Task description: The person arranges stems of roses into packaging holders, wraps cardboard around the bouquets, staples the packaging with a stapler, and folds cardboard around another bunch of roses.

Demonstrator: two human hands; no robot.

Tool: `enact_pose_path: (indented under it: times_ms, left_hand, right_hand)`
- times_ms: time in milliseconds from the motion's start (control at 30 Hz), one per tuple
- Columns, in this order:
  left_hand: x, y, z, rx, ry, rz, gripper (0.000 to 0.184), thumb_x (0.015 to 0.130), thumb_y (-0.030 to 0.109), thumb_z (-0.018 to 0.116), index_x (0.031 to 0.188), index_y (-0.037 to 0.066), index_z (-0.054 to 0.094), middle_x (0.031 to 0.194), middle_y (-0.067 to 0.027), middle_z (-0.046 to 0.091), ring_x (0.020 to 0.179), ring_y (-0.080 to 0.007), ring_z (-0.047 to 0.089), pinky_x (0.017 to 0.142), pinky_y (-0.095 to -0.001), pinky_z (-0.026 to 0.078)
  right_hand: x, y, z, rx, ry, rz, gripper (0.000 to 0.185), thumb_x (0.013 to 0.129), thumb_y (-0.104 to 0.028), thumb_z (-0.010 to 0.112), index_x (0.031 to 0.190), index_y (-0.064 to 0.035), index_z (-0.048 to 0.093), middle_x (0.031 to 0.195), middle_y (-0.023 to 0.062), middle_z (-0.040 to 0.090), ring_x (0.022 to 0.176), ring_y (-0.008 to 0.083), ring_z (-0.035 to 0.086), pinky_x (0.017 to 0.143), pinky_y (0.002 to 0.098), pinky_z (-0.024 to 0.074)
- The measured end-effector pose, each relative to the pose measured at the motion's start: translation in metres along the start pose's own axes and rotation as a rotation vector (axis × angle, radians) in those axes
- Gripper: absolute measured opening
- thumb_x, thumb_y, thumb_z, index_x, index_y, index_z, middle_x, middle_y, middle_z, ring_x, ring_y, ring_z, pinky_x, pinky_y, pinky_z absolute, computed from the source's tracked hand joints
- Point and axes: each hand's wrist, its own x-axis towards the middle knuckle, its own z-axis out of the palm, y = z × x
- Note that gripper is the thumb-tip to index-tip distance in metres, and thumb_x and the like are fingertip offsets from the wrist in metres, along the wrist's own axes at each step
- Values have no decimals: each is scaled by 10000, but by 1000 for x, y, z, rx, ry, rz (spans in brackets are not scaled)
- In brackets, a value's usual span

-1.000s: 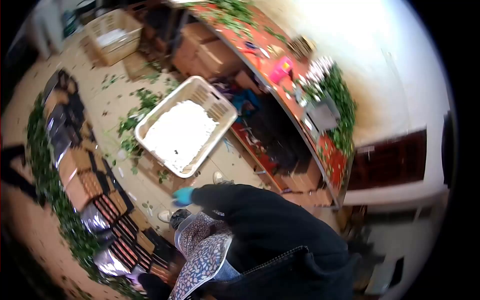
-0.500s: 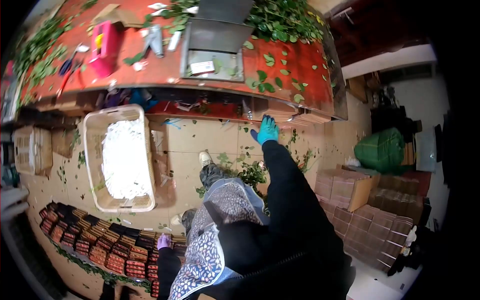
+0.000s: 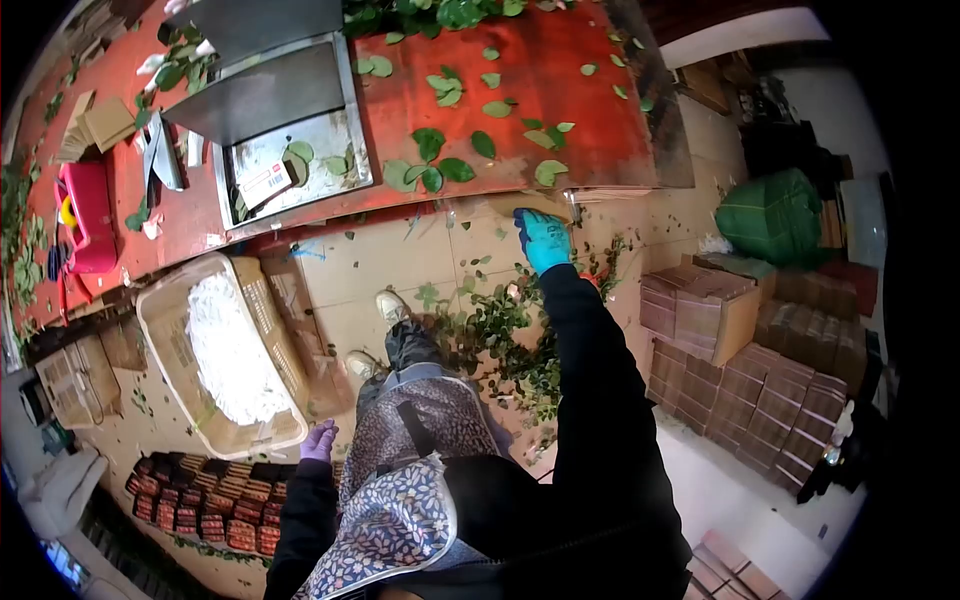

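My right hand [image 3: 545, 240], in a teal glove, reaches to the front edge of the red-topped table [image 3: 400, 130]. Its fingers are curled on a brown cardboard sheet [image 3: 503, 204] that shows just below the tabletop; the fingertips are partly hidden. My left hand [image 3: 319, 441], in a purple glove, hangs low beside the near corner of a cream plastic crate [image 3: 285, 350], loosely bent with nothing visible in it. White material [image 3: 230, 350] fills much of the crate. Leafy cuttings [image 3: 510, 340] lie on the floor below my right arm.
A metal box with a raised lid [image 3: 300, 135], a pink holder [image 3: 88, 215] and loose leaves are on the table. Bundled cardboard [image 3: 740, 400] and a green sack [image 3: 770, 222] stand at the right. Rows of dark and red packs [image 3: 205, 500] lie at lower left.
My view has shifted right and closer to the table. My right hand has curled onto the cardboard under the table edge. My left hand has moved away from the dark and red packs.
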Motion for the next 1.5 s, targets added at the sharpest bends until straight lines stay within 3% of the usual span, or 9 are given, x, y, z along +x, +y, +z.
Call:
enact_pose_path:
  times_ms: [333, 467, 533, 567, 767, 900, 1100, 1367, 1500]
  left_hand:
    - [64, 147, 90, 413, -221, 366, 984, 795, 516, 736, 1456, -67, 298, 1401, -293, 457, 1330, -361, 440, 1052, -400, 400]
    - [-23, 234, 88, 1627, 3, 585, 307, 745, 245, 745, 985, 75, 657, 946, -166, 703, 899, -351, 683, 801, -456, 546]
    - [-33, 227, 60, 1793, -45, 813, 214, 797, 220, 644, 960, 85, 677, 911, -150, 709, 867, -317, 697, 740, -425, 562]
    - [-44, 228, 51, 1849, -12, 921, 199, 852, 208, 552, 933, 89, 690, 885, -152, 711, 842, -317, 701, 707, -429, 570]
    - [-146, 287, 24, 1591, 102, 1284, 268, 852, 99, 494, 1104, 48, 571, 807, -149, 667, 775, -337, 676, 640, -423, 542]
    - [-180, 328, 31, 1348, 215, 1464, 739, 821, 14, 487, 1514, 127, 256, 809, -146, 633, 685, -308, 649, 589, -408, 515]
    - [-161, 421, 29, 543, -64, 1557, 637, 812, -88, 428, 1425, 85, 413, 1375, -168, 521, 1015, -370, 639, 848, -333, 524]
    - [-92, 528, 11, -171, -644, 913, 554, 1030, 399, 406, 1364, -40, 460, 1317, -156, 549, 1193, -216, 552, 1027, -345, 426]
    - [-81, 548, -6, -73, -462, 834, 533, 1044, 407, 343, 1232, -27, 589, 1024, -113, 625, 910, -154, 594, 808, -280, 467]
  right_hand:
    - [-203, -274, 28, 899, -127, 87, 376, 877, 1, 525, 1249, -20, 578, 1036, 189, 667, 941, 269, 662, 800, 360, 520]
    - [-214, -365, 96, 1377, -218, -200, 302, 964, -123, 527, 1247, -28, 575, 1023, 80, 667, 902, 188, 628, 798, 297, 514]
    - [-200, -380, 72, 2187, -793, 652, 324, 976, -170, 534, 1282, -69, 569, 1100, 85, 652, 977, 193, 621, 851, 315, 515]
    - [-193, -378, 57, 2215, -475, 691, 281, 995, -177, 491, 1225, -46, 585, 1097, 78, 641, 960, 167, 603, 831, 301, 512]
    - [-139, -313, -33, 738, 635, 105, 378, 834, -203, 710, 1132, 6, 612, 1078, 196, 665, 995, 355, 640, 858, 405, 510]
    - [-60, -297, -152, 513, 800, -256, 382, 804, -101, 674, 1170, -5, 617, 1142, 204, 630, 1054, 370, 606, 892, 435, 494]
    - [95, -316, -263, 430, 648, -690, 377, 792, -15, 627, 1168, -22, 620, 1145, 182, 634, 1062, 374, 603, 915, 416, 491]
    - [289, -301, -223, 579, -302, -744, 340, 907, -181, 627, 1212, -35, 589, 1244, 160, 609, 1092, 277, 633, 948, 364, 495]
    - [305, -309, -200, 648, -543, -793, 368, 921, -213, 620, 1241, -40, 569, 1242, 154, 609, 1101, 276, 630, 944, 363, 493]
